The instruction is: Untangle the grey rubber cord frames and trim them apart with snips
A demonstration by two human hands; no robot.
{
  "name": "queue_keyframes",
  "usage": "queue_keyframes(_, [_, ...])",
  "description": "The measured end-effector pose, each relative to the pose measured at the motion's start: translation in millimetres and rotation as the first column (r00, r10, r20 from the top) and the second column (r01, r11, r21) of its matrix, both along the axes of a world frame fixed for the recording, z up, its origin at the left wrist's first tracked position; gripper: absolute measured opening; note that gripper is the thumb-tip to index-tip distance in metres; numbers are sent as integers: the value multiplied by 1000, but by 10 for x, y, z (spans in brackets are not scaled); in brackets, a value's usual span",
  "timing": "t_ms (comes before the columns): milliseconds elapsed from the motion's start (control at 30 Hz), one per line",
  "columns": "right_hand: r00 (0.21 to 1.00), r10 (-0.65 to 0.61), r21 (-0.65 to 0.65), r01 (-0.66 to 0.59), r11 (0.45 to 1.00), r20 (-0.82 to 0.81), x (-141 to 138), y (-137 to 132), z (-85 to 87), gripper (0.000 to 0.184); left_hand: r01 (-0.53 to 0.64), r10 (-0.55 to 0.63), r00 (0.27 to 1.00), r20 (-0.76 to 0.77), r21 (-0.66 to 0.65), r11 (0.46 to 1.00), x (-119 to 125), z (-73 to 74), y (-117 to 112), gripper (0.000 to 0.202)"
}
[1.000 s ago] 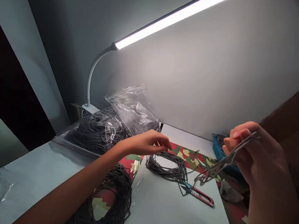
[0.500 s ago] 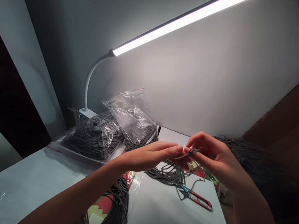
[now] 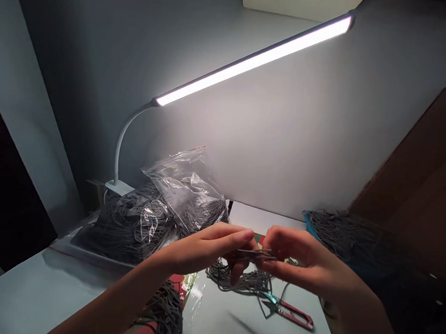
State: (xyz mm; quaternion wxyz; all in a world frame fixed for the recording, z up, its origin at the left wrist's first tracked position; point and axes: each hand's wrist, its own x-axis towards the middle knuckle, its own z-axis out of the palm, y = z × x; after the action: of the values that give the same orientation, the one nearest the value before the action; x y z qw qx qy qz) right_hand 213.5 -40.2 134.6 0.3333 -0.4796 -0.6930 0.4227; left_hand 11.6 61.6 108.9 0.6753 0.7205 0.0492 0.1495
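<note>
Several thin grey cords (image 3: pixel 255 252) run between my two hands above the table. My left hand (image 3: pixel 217 243) comes in from the left, its thumb and fingers closed around one end of them. From the right, my right hand (image 3: pixel 296 258) pinches the other end between thumb and curled fingers. Right below lies a loose bundle of grey cords (image 3: pixel 238 282), partly hidden by my hands. Thread snips (image 3: pixel 294 315) with a red handle rest beside that bundle, blades toward it. A blurred dark streak (image 3: pixel 250 327) shows over the white tabletop; I cannot tell what it is.
Clear plastic bags (image 3: pixel 127 226) full of grey cords stand at the back left, near a lit clamp lamp (image 3: pixel 253 62). More cords (image 3: pixel 169 311) lie at the front. A blue-edged container (image 3: pixel 310 226) holds another pile at the right. The wall is behind.
The view has tilted up, so things sit lower in the picture. My hands have turned, and the cords now span more level between them. The blurred streak has appeared over the table.
</note>
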Motion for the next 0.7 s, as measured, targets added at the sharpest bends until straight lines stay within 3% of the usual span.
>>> queue_keyframes(333, [983,107,18,-106,994,-148,102,11,-58,16,-12,11,1000,-22,-45,999,-38,22,-53,49])
queue_keyframes(700, [951,82,6,-84,996,-297,233,11,-55,24,-5,2,998,-56,-59,998,-62,75,-55,56])
